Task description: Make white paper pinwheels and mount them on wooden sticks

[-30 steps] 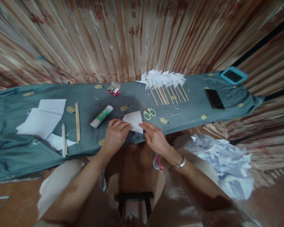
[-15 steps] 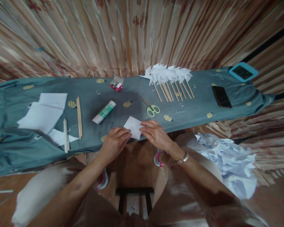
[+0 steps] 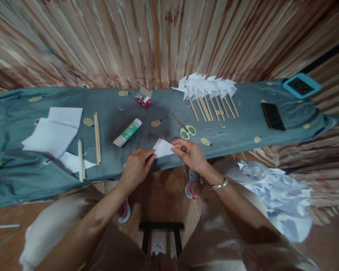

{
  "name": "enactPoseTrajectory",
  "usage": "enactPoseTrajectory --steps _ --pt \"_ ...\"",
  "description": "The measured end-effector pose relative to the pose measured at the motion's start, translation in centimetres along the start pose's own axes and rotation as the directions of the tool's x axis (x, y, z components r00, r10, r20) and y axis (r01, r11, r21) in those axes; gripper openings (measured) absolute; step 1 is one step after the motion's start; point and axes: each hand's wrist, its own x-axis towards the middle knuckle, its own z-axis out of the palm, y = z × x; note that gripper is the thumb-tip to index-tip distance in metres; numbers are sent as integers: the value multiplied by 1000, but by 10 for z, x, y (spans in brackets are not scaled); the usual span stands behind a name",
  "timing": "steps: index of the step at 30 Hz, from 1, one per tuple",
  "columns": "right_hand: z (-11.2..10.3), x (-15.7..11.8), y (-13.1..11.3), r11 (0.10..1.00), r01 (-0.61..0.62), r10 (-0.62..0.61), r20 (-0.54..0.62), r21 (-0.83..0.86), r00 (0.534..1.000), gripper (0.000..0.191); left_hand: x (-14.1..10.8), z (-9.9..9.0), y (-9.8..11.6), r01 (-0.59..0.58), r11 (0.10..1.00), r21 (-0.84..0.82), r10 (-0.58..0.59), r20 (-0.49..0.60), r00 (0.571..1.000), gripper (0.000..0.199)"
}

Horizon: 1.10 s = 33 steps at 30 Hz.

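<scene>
A small folded piece of white paper [image 3: 163, 148] is held between my two hands over the near edge of the cloth-covered table [image 3: 169, 101]. My left hand [image 3: 138, 163] pinches its left corner, and my right hand [image 3: 190, 153] pinches the right one. Just beyond the right hand lie scissors [image 3: 187, 131] with light green handles. A glue stick [image 3: 127, 132] with a green label lies past the left hand. Further back stands an open red box [image 3: 142, 100] with small metal pieces in it.
White paper pinwheels [image 3: 207, 86] on wooden sticks lie in a row at the back. At left are paper sheets [image 3: 52, 133], a white pen-like stick [image 3: 81, 160] and two wooden sticks [image 3: 97, 139]. A phone [image 3: 272, 116] and blue-framed device [image 3: 301, 86] lie right; a bag of paper pieces [image 3: 279, 199] sits below.
The paper, a flat square before, is now folded over into a pointed shape. My right hand has turned and moved slightly up and right. The view has shifted a little.
</scene>
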Motion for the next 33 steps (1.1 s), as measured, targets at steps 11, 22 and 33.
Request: enactPoseTrajectory --steps 11,22,33 --pt "0 5 -10 997 -53 52 -18 -60 998 10 -9 6 27 -326 909 258 303 126 945 43" --pt "2 8 -15 989 -84 82 -17 -118 996 13 -24 27 34 -301 881 366 199 289 936 59" --pt "4 11 -17 981 -67 66 -12 -179 998 13 -24 29 31 -275 892 358 166 306 937 63"
